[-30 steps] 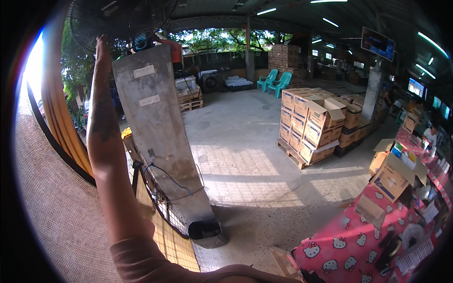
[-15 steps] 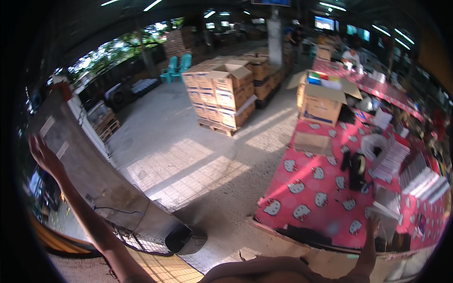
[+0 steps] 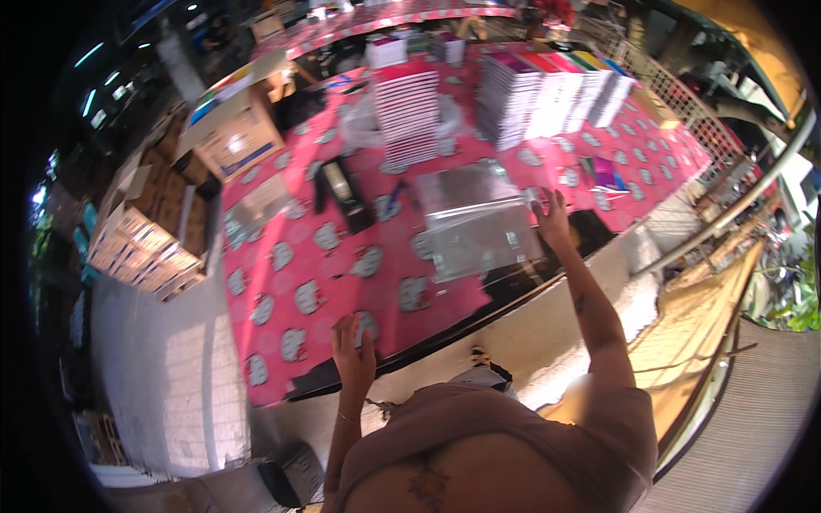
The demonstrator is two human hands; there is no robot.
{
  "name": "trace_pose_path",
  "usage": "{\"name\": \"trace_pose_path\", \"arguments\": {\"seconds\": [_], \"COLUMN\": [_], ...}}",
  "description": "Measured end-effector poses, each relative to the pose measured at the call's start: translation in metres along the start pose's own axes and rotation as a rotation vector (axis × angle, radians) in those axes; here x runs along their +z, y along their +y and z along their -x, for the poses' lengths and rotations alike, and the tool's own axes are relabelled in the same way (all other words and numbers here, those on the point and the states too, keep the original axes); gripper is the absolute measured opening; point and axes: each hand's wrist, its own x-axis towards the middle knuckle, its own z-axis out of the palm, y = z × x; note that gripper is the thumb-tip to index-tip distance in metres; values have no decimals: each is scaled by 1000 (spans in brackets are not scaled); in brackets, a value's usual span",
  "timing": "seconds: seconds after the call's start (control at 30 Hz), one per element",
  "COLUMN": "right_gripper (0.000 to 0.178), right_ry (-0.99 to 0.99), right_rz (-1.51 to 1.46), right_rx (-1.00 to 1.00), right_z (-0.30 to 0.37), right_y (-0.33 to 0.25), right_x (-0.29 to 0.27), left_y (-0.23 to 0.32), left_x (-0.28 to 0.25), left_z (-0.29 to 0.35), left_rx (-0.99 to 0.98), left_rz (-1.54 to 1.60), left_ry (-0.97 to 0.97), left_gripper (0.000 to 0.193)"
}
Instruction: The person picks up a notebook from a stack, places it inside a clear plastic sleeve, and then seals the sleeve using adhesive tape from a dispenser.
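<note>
Books (image 3: 409, 120) behind clear plastic sheets (image 3: 479, 222)

The person wears a short-sleeved top (image 3: 513, 415) in a muted mauve-brown, plain over the cloth that shows, with soft folds across the front. Its neckline (image 3: 385, 438) is wide and rounded, dipping in a broad curve. Inside that curve, low in the view, sits a dark, branching tattoo (image 3: 428, 489), its design too blurred to read. The right sleeve (image 3: 623, 427) is loose, ending above the elbow in a straight hem. A small dark marking, apparently another tattoo, shows on the right forearm (image 3: 590, 321). A thin, pale bracelet (image 3: 348, 418) circles the left wrist. Both the left hand (image 3: 353, 359) and the right hand (image 3: 555, 221) are bare.
</note>
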Motion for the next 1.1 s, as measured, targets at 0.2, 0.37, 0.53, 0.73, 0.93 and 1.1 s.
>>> {"name": "trace_pose_path", "arguments": {"seconds": [0.2,0.37,0.53,0.73,0.93,1.1], "right_gripper": [67,79,91,90,52,54], "right_ry": [61,15,-165,-185,-637,-788], "right_rz": [-29,-56,-261,-129,-356,-700], "right_rx": [236,505,504,717,867,825], "right_z": [-83,-151,-179,-214,-253,-257], "right_y": [113,199,281,321,324,282], "right_x": [-79,-98,-113,-120,-112,-86], "left_y": [93,129,163,215,256,256], "left_x": [135,214,320,480,592,635], "left_z": [-72,-120,-177,-215,-240,-249], "left_rx": [270,359,570,334,-272,-472], "left_rz": [69,129,21,157,439,788], "left_ry": [-244,-386,-469,-661,-616,-639], "left_gripper": [31,32,52,68,66,55]}}
